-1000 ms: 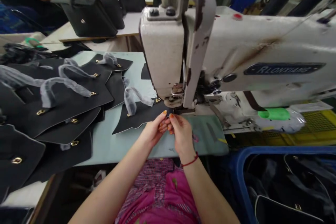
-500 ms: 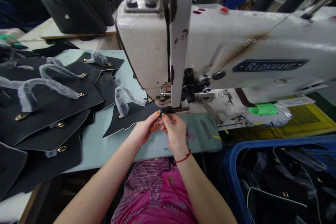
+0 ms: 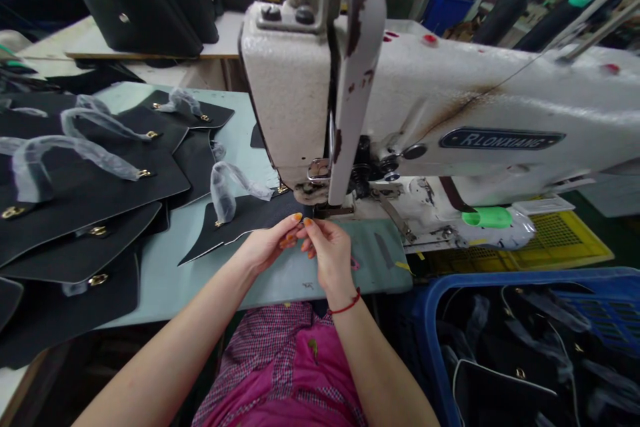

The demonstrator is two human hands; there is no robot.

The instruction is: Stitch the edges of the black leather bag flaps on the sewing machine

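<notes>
A black bag panel (image 3: 250,215) with a pale edge lies under the head of a white sewing machine (image 3: 287,103). Its handle (image 3: 223,197) is wrapped in clear plastic and fixed with gold hardware. My left hand (image 3: 265,247) pinches the panel's near edge just in front of the needle area. Close beside it, my right hand (image 3: 331,252) has thumb and fingers closed on the same edge, with a red cord at the wrist. The fingertips almost meet; the exact grip and the needle are largely hidden.
Several similar black panels (image 3: 95,193) overlap on the left of the pale green table (image 3: 165,273). A blue basket (image 3: 425,340) with more panels stands at the lower right. Behind are a finished black bag (image 3: 135,13) and a yellow crate (image 3: 565,240).
The camera view has shifted slightly, so the machine and table appear displaced. Both hands stay pinched at the panel's edge near the needle area, with little movement between them.
</notes>
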